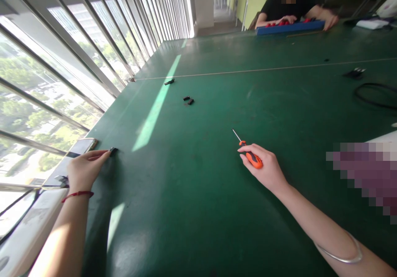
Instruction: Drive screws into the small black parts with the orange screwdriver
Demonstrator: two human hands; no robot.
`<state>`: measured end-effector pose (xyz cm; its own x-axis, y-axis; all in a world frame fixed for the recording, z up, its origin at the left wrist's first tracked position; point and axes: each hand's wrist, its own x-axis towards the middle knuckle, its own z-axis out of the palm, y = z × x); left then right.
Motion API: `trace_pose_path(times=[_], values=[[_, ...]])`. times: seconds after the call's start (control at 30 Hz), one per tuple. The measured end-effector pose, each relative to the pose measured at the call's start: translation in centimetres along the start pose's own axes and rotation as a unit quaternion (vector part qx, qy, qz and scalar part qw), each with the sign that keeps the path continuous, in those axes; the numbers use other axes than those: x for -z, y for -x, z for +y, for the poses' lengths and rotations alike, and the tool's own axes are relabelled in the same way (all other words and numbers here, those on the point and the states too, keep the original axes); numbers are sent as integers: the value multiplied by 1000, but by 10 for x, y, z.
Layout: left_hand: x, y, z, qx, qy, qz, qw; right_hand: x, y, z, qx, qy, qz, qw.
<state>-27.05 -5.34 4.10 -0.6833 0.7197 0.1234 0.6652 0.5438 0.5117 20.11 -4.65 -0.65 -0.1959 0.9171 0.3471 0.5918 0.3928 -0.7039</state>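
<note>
Daylight is admitted through the windows (77,62) on the left, and the glass is blown out to white. A pale streak is cast across the green table (217,211), where dull glare is reflected. Straight lines are bent at the edges.

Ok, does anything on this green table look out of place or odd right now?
Nothing looks spilled or broken. Small black parts lie scattered on the green table, one off near the seam. The left hand touches another black part at the table's edge. The right hand rests on an orange screwdriver.
</note>
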Motion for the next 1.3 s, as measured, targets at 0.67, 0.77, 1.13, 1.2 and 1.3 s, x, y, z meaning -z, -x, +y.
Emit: trace_pose_path(times=[0.67,0.77,1.13,1.2,1.3], values=[[-42,38,65,-138,-10,-50,989,3,-5,-2,25,-19,40,999],[-72,67,111,-246,61,-112,961,3,-5,-4,26,-28,59,997],[-154,145,219,-433,180,-233,852,1,-1,-1,-21,-23,191,981],[-162,150,222,-433,205,-231,847,2,0,-2,-16,-22,199,980],[-166,154,222,-430,229,-217,846,3,1,-5,-14,-39,203,978]])
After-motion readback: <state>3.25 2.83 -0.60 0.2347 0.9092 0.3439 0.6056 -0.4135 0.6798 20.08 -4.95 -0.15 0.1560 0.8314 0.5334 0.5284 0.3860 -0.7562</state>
